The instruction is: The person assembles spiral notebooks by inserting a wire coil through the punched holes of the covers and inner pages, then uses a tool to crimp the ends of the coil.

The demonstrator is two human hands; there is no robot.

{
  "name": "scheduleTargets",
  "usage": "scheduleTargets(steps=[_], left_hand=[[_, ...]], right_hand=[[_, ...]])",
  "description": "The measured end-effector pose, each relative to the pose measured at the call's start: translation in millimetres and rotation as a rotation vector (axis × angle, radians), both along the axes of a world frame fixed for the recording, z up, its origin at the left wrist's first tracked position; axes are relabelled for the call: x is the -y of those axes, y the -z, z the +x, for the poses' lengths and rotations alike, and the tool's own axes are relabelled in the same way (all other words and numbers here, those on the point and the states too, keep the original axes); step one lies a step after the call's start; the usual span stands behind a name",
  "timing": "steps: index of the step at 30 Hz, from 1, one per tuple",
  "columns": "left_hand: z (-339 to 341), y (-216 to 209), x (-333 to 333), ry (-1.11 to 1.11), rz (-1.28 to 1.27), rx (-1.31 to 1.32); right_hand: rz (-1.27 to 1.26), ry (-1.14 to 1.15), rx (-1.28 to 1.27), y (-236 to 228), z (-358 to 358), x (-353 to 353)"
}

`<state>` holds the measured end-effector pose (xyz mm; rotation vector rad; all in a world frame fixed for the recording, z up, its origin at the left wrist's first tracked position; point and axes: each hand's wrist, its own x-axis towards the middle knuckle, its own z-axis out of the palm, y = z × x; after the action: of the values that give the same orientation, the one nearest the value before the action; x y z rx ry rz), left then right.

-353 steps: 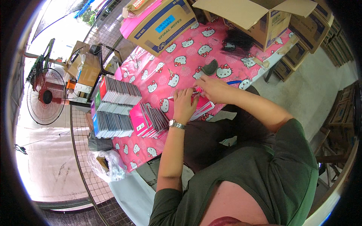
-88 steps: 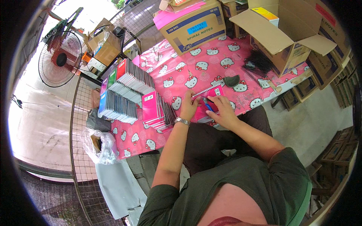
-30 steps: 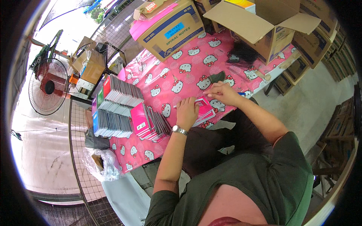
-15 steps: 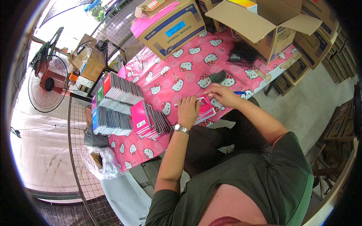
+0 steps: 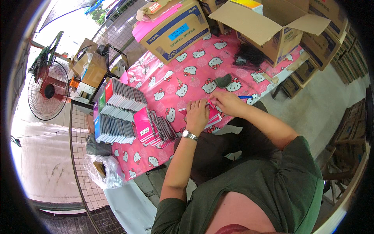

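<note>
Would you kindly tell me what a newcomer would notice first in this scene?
Probably the bright pink cartoon-cat tablecloth, then both hands, left hand and right hand, meeting over a pink spiral notebook at the near edge. Left of them lean rows of spiral notebooks; cardboard boxes crowd the far side.

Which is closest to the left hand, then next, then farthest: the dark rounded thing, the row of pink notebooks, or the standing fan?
1. Row of pink notebooks, just to the left of the left hand.
2. Dark rounded thing, farther up the table, on the right.
3. Standing fan, far left, off the table.
</note>
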<state>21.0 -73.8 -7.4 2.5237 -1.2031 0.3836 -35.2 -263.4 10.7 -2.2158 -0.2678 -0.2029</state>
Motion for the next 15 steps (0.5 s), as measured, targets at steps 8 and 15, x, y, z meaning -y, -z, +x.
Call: scheduleTargets(steps=[8,15], left_hand=[[-2.0,-3.6,-6.0,0.048,0.026,-0.14],[-0.5,-0.9,-17.5,-0.013,0.113,-0.09]], right_hand=[[0.054,0.188,-0.284,41.0,62.4,29.1],[-0.475,0.303,-0.166,78.9,91.3,43.7]])
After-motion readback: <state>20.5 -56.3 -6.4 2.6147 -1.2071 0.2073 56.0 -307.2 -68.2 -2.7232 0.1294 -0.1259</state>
